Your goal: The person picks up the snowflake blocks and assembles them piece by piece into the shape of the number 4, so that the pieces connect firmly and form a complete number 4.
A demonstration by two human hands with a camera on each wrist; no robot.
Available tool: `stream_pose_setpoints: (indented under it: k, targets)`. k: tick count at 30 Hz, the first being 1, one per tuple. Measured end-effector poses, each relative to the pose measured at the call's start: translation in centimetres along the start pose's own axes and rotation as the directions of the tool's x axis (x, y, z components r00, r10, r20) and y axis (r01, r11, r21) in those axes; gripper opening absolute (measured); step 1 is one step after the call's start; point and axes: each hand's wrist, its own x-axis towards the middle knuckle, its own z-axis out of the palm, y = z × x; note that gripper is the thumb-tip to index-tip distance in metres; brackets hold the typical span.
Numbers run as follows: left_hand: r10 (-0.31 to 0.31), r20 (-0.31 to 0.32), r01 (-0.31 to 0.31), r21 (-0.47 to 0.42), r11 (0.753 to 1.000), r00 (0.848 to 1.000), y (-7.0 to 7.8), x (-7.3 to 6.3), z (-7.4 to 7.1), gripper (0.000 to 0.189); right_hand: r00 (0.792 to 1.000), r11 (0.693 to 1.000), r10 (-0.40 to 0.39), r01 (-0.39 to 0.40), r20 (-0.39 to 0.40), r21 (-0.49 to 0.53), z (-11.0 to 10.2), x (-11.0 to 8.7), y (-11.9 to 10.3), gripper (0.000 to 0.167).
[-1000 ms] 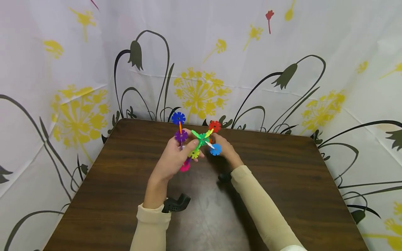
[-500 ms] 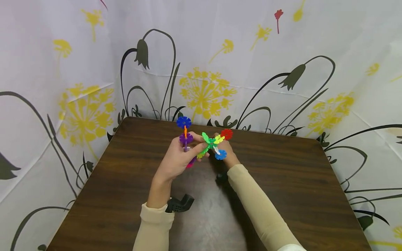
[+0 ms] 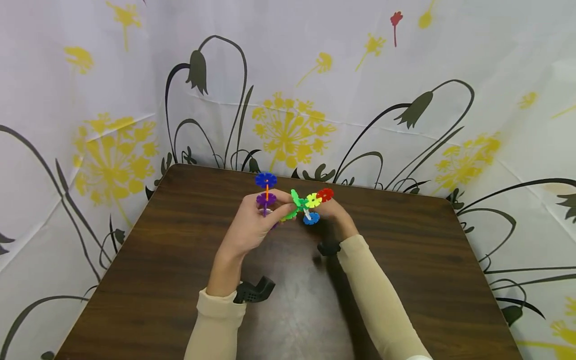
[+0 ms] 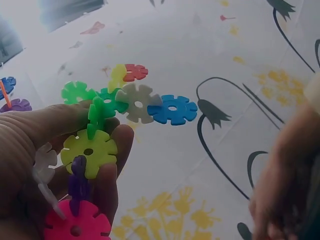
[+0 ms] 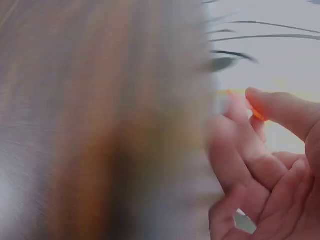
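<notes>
A structure of interlocking notched plastic discs [image 4: 100,142] is pinched by the thumb and fingers of my left hand [image 3: 249,220]. Its green disc [image 3: 300,202] sits by my thumb; yellow, red and light-blue discs branch to the right. A dark-blue disc [image 3: 266,180] tops the left branch, joined through an orange piece to a purple disc [image 3: 266,199]. The left wrist view shows a pink disc [image 4: 77,222] at the lower end. My right hand [image 3: 337,212], apart from the structure in the left wrist view, pinches a small orange disc [image 5: 258,115], mostly hidden by the fingers.
Both hands are above a dark wood-grain table [image 3: 171,280]. A white curtain [image 3: 288,55] printed with flowers stands behind its far edge and along the sides. Each wrist carries a black camera mount [image 3: 254,290].
The structure has tilted in my left hand, so its blue and red discs appear flatter and the pink disc is hidden in the head view. My right hand has shifted slightly right.
</notes>
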Motion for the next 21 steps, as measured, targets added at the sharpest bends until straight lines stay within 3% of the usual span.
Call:
stream_pose_setpoints:
  k: [3,6,8,12,14,16,21]
  targets:
    - [-0.031,0.017,0.031,0.001,1.000,0.999,-0.1,0.0,0.2,0.011,0.993,0.981,-0.076,0.091,-0.089,0.169,-2.7,-2.8,-1.3,0.019]
    - [-0.070,0.029,0.070,0.001,0.998,0.997,-0.1,0.2,0.5,0.013,0.966,0.916,-0.129,0.202,-0.223,0.345,-5.8,-6.4,-3.4,0.023]
    - [-0.099,0.036,0.099,-0.007,0.995,0.994,-0.1,0.3,0.7,0.015,0.930,0.873,-0.190,0.307,-0.315,0.379,-7.6,-8.9,-5.1,0.022]
    - [-0.143,0.056,0.145,-0.028,0.989,0.988,-0.3,0.7,1.3,0.019,0.819,0.841,-0.349,0.488,-0.455,0.234,-9.6,-12.8,-8.6,0.012]
    - [-0.157,0.068,0.159,-0.033,0.987,0.985,-0.4,0.7,1.6,0.021,0.786,0.834,-0.414,0.529,-0.458,0.154,-9.8,-14.2,-10.2,0.013]
    - [-0.164,0.077,0.166,-0.028,0.986,0.984,-0.4,0.8,1.9,0.021,0.779,0.834,-0.476,0.547,-0.408,0.072,-9.6,-15.1,-11.5,0.018]
    - [-0.150,0.109,0.153,-0.018,0.988,0.983,-0.6,0.9,2.4,0.018,0.807,0.830,-0.550,0.557,-0.216,-0.033,-8.7,-15.9,-13.6,0.030]
